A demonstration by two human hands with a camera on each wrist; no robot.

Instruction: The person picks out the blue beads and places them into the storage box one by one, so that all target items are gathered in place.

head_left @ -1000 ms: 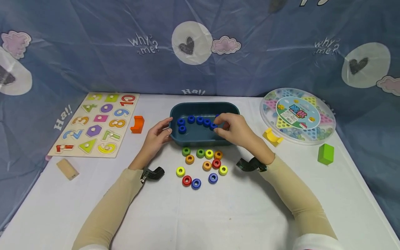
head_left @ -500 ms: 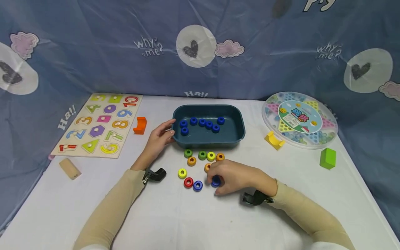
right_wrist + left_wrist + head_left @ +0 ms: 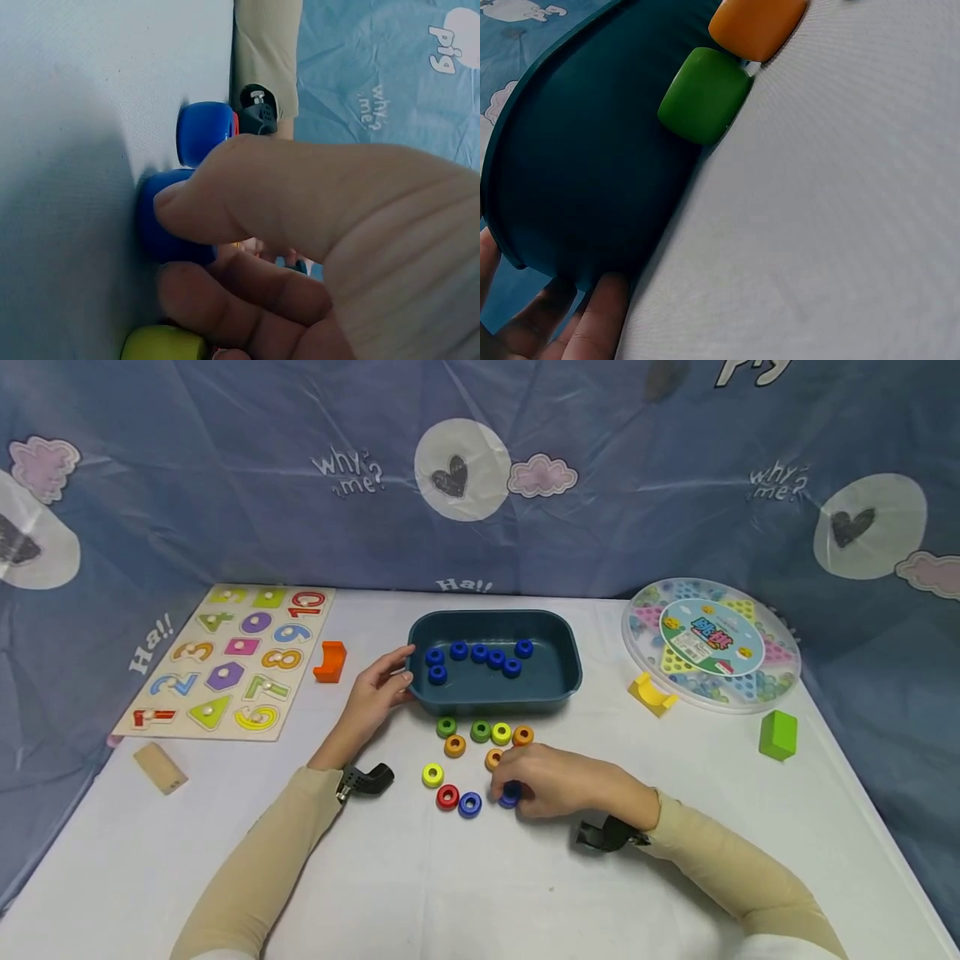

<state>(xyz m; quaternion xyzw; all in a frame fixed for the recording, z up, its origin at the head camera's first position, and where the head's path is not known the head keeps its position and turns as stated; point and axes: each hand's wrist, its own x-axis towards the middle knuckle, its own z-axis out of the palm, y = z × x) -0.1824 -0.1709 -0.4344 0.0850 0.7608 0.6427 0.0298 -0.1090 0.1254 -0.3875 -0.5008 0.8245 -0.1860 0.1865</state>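
With thumb and fingers, my right hand (image 3: 562, 783) pinches a blue ring-shaped bead (image 3: 159, 225) at table level; the fingers hide part of it. Left of it lie another blue bead (image 3: 470, 805) and a red bead (image 3: 447, 797). My left hand (image 3: 375, 689) rests its fingertips against the left end of a dark teal tray (image 3: 495, 703), its fingers loosely extended. Several blue beads (image 3: 458, 651) lie inside the tray. In front stand loose beads: green (image 3: 481, 732), yellow (image 3: 501, 733) and orange (image 3: 454, 746). A yellow-green bead (image 3: 163, 344) sits below my right fingers in the right wrist view.
A number-and-shape puzzle board (image 3: 232, 664), an orange arch block (image 3: 331, 662) and a wooden block (image 3: 161, 768) lie on the left. Rightward are a round lidded game box (image 3: 711, 643), a yellow arch block (image 3: 652, 694) and a green block (image 3: 778, 735). A printed cloth (image 3: 637, 518) hangs behind.
My right hand has moved from inside the tray down to the blue bead near the table's middle, and its fingers have drawn together on it. The left hand has stayed at the tray.
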